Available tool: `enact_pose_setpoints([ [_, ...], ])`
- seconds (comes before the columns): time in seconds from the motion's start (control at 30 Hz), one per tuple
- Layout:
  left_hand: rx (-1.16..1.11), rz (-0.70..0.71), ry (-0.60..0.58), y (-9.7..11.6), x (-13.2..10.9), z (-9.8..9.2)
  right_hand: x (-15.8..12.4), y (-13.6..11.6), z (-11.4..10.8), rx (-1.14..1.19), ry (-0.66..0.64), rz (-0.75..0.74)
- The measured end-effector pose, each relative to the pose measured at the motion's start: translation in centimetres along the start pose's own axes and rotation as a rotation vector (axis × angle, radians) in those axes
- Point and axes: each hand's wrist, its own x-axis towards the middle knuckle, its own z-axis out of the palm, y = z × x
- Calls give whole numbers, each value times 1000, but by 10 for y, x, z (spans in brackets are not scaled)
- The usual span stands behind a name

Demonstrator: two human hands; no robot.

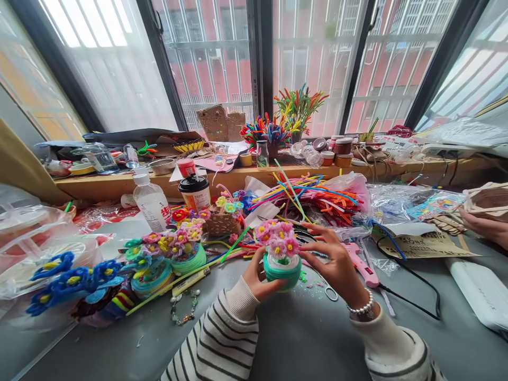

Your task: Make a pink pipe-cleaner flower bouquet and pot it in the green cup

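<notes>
My left hand (pixel 260 279) is wrapped round a small green and white flower pot (pixel 282 272) that seems wound with pipe cleaners. Pink fuzzy flowers (pixel 278 239) with yellow centres fill its top. Just right of the blooms, my right hand (pixel 331 256) has its fingers spread; its fingertips are close to the petals, and I cannot tell whether they touch. A pink glue gun (pixel 363 264) lies beyond my right wrist. Under the pot's right side, small green and pink scraps (pixel 313 284) are scattered on the grey table.
Finished-looking flower pots (pixel 188 256) and blue fuzzy flowers (pixel 73 280) stand left. A pipe cleaner heap (pixel 317 198), a clear bottle (pixel 153 203) and a lidded cup (pixel 195 194) are behind. A bead bracelet (pixel 185 307) lies near my left sleeve. Another person's hand (pixel 486 225) holds a wooden-looking piece (pixel 488 201).
</notes>
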Motion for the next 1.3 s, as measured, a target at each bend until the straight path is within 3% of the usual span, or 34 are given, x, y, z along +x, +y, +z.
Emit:
enact_pose_setpoints([
  [0.1,142,116,10,3,-4,-7,16,30,-29,-110,220,75],
  [0.17,211,112,33,4,-6,-10,39,62,-53,-321,399,183],
  [0.2,240,93,47,5,-6,-11,54,80,-65,-477,446,240],
  [0.27,282,37,68,5,-7,-12,83,113,-86,-566,470,277],
  [0.33,307,-18,82,5,-7,-12,110,138,-101,-625,337,258],
  [0.37,312,-38,82,4,-7,-12,119,147,-106,-760,79,258],
  [0.47,321,-66,78,3,-7,-13,131,158,-108,-786,-250,238],
  [0.57,328,-107,100,0,-7,-15,116,156,-97,-759,-497,191],
  [0.7,324,-153,128,-6,-8,-17,77,152,-78,-726,-662,140],
  [0.87,338,-144,128,-6,-9,-16,61,151,-76,-689,-732,148],
  [1.0,291,-125,74,-5,-9,-15,93,151,-98,-719,-683,200],
  [1.1,293,-130,71,-8,-9,-16,127,150,-108,-783,-498,250],
  [1.2,303,-105,81,-11,-8,-18,156,148,-96,-814,-382,244],
  [1.3,282,-73,58,-10,-9,-17,175,145,-65,-798,-435,197],
])
